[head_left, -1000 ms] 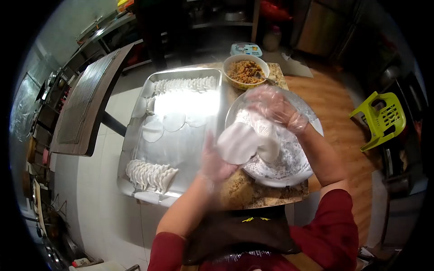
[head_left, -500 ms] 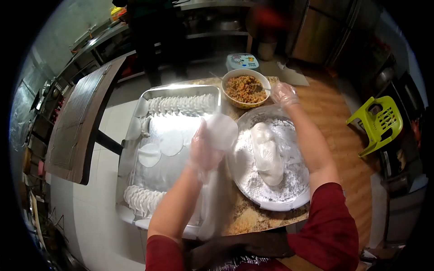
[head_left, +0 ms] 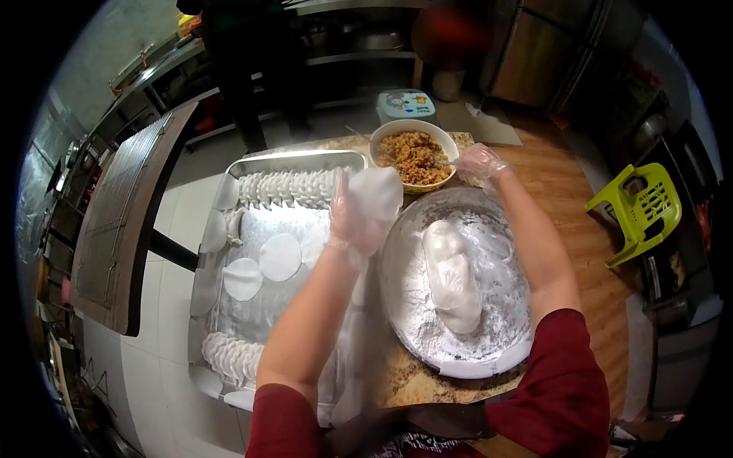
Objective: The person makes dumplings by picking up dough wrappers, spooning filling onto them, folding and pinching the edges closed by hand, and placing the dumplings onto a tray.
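My left hand (head_left: 355, 223), in a clear plastic glove, holds a round white dumpling wrapper (head_left: 378, 189) above the right side of a metal tray (head_left: 252, 301). Rows of pleated dumplings (head_left: 286, 188) lie along the tray's far end, with more at the near left corner. Flat wrappers (head_left: 280, 258) rest on its middle. At the right rim of a bowl of minced filling (head_left: 411, 156), my gloved right hand (head_left: 481, 163) is closed around what looks like a spoon (head_left: 450, 162), whose tip reaches the filling.
A round metal basin (head_left: 492, 365) of white flour stands right of the tray, with plastic-wrapped dough (head_left: 452, 278) in it. Behind the bowl is a lidded box (head_left: 406, 104). A green plastic chair (head_left: 641, 202) stands right; a person in dark clothes (head_left: 248, 69) stands beyond the table.
The wrapper in my left hand has tilted and sits slightly higher. My right hand has shifted slightly at the filling bowl. The view has moved a little.
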A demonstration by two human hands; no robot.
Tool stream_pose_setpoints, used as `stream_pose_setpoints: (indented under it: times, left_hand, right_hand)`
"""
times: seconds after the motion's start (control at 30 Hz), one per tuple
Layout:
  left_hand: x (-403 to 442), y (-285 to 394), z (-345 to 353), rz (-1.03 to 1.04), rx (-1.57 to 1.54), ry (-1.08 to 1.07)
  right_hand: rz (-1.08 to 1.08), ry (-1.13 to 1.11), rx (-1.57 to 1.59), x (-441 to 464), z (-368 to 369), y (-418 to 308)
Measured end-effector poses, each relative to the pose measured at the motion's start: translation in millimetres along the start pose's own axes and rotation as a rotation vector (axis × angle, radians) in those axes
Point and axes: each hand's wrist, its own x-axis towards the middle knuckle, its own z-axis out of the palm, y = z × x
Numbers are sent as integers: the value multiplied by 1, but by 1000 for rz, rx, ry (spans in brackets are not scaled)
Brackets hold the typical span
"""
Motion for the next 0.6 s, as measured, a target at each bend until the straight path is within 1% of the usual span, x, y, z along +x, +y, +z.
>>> stream_pose_setpoints:
  times: [0.03, 0.1, 0.13, 0.2, 0.23, 0.33, 0.4, 0.43, 0.5, 0.53, 0.6]
  left_hand:
    - [2, 0, 1, 2, -1, 2]
    - [6, -2, 7, 48, 28, 78]
    - [8, -2, 6, 48, 28, 78]
    - [14, -2, 6, 52, 117, 134]
    - [17, -3, 2, 52, 118, 132]
    - [22, -4, 7, 55, 164, 10]
    - [24, -10, 20, 69, 76, 228]
    - [27, -12, 18, 70, 76, 226]
    - [35, -16, 12, 63, 87, 214]
    - [41, -18, 12, 65, 87, 212]
    - [55, -22, 13, 77, -20, 324]
  right_hand:
    - [-3, -1, 0, -2, 0, -3]
    - [647, 45, 1245, -7, 0, -10]
    - [647, 46, 1245, -12, -7, -14]
    - [842, -83, 1523, -20, -21, -18]
    - [842, -79, 1523, -20, -18, -19]
    - [897, -14, 1616, -24, -12, -20]
    - [839, 20, 1830, -32, -11, -22]
    - [838, 22, 1829, -33, -10, -24]
    - [805, 127, 1959, -33, -6, -27]
    - [804, 129, 1958, -32, -3, -25]
    - [851, 84, 1911, -30, 0, -21]
